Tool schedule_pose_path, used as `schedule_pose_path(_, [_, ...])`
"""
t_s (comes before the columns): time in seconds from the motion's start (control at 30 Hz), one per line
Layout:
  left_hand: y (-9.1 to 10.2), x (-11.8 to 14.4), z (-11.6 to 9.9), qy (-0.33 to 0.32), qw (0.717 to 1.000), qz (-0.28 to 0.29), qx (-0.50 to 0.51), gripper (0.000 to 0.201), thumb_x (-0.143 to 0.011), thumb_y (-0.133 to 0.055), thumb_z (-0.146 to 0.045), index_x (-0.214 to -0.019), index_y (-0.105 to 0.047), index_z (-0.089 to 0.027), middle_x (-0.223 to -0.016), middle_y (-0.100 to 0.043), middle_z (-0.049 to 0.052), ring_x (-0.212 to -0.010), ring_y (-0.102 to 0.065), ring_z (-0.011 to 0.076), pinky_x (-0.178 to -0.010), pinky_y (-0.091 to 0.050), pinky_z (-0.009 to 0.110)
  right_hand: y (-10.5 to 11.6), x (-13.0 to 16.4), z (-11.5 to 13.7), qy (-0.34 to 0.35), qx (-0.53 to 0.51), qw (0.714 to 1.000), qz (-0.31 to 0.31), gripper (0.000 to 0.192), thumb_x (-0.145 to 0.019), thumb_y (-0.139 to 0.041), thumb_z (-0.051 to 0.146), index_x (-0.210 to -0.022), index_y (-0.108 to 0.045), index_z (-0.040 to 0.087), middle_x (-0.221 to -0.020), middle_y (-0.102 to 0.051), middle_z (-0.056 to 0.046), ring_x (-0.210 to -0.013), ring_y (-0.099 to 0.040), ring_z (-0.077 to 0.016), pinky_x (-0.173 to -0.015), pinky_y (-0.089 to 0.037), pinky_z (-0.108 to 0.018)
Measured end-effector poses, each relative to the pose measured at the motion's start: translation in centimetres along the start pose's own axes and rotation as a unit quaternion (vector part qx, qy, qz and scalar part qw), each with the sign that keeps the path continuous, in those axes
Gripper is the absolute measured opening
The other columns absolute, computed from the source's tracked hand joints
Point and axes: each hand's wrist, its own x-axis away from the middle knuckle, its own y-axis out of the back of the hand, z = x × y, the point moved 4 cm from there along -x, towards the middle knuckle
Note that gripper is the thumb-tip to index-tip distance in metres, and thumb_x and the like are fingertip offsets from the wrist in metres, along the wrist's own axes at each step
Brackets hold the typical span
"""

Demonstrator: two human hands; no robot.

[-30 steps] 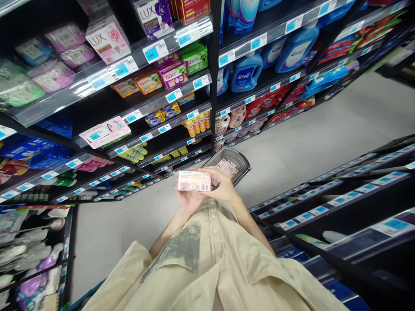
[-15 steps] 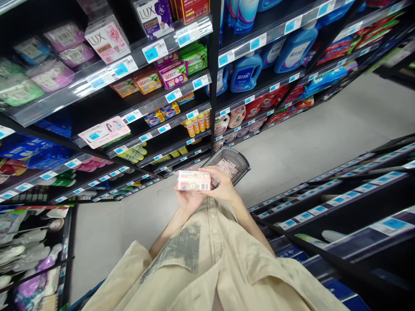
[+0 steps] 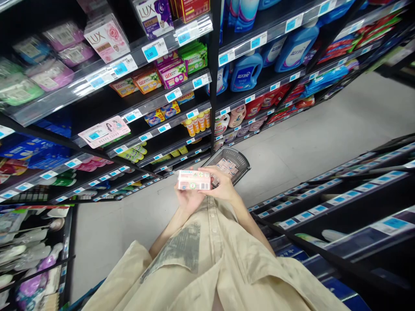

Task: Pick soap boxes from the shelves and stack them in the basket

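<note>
A pink, clear-wrapped pack (image 3: pixel 194 180), which looks like bar soap, is held up in front of my waist. Its printed side with a barcode and round green marks faces up towards me. My left hand (image 3: pixel 189 199) supports it from below and behind at the left end, with most fingers hidden. Curled round the right end is my right hand (image 3: pixel 223 183), its thumb at the near lower edge and fingers along the far side. Just beyond my right hand, a dark grey shopping basket (image 3: pixel 245 160) holds several small printed packs (image 3: pixel 227 166).
Shelving (image 3: pixel 81 84) on the far side carries soap boxes (image 3: pixel 108 39), wrapped soaps, and blue detergent bottles (image 3: pixel 245 72). Another shelf rack (image 3: pixel 343 201) stands close on my right, and brushes (image 3: pixel 35 255) hang at lower left. Grey floor (image 3: pixel 292 138) runs along the aisle.
The pack tilts very slightly in my hands. Otherwise both hands, the basket and the shelves stay practically where they were.
</note>
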Motion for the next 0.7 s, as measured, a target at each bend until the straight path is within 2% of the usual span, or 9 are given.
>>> schedule_pose_path(0.13, [0.08, -0.04, 0.00, -0.003, 1.000, 0.008, -0.002, 0.081, -0.074, -0.080, -0.064, -0.148, -0.060, -0.040, -0.139, -0.072, 0.006, -0.135, -0.059, 0.0470, -0.114, -0.043, 0.065, 0.00, -0.02, 0.07, 0.006, -0.001, 1.000, -0.001, 0.067, -0.078, -0.093, 0.041, -0.138, -0.066, 0.028, -0.129, -0.073, -0.011, -0.120, -0.069, -0.0294, -0.106, -0.059, -0.047])
schedule_pose_path(0.33, [0.03, 0.01, 0.00, -0.001, 1.000, 0.000, 0.001, 0.079, -0.077, -0.076, -0.065, -0.150, -0.058, -0.040, -0.148, -0.066, 0.005, -0.143, -0.053, 0.0457, -0.118, -0.040, 0.063, 0.00, -0.02, 0.09, 0.001, -0.001, 1.000, 0.000, 0.067, -0.078, -0.093, 0.041, -0.138, -0.066, 0.028, -0.129, -0.073, -0.011, -0.119, -0.070, -0.0295, -0.106, -0.059, -0.047])
schedule_pose_path(0.57, [-0.27, 0.03, -0.03, -0.002, 1.000, 0.001, 0.001, 0.077, -0.076, -0.079, -0.064, -0.146, -0.061, -0.038, -0.141, -0.070, 0.005, -0.140, -0.055, 0.0449, -0.118, -0.039, 0.061, 0.03, -0.07, 0.16, 0.013, -0.008, 1.000, -0.003, 0.067, -0.077, -0.093, 0.038, -0.138, -0.066, 0.028, -0.129, -0.073, -0.011, -0.120, -0.070, -0.0292, -0.106, -0.058, -0.046])
schedule_pose_path(0.7, [-0.38, 0.07, -0.16, -0.023, 1.000, -0.008, -0.017, 0.076, -0.073, -0.080, -0.065, -0.141, -0.064, -0.036, -0.140, -0.070, 0.005, -0.138, -0.057, 0.0405, -0.117, -0.041, 0.058, 0.13, -0.10, 0.13, 0.003, -0.012, 1.000, 0.000, 0.066, -0.078, -0.092, 0.034, -0.138, -0.066, 0.027, -0.129, -0.073, -0.011, -0.120, -0.070, -0.0289, -0.106, -0.058, -0.045])
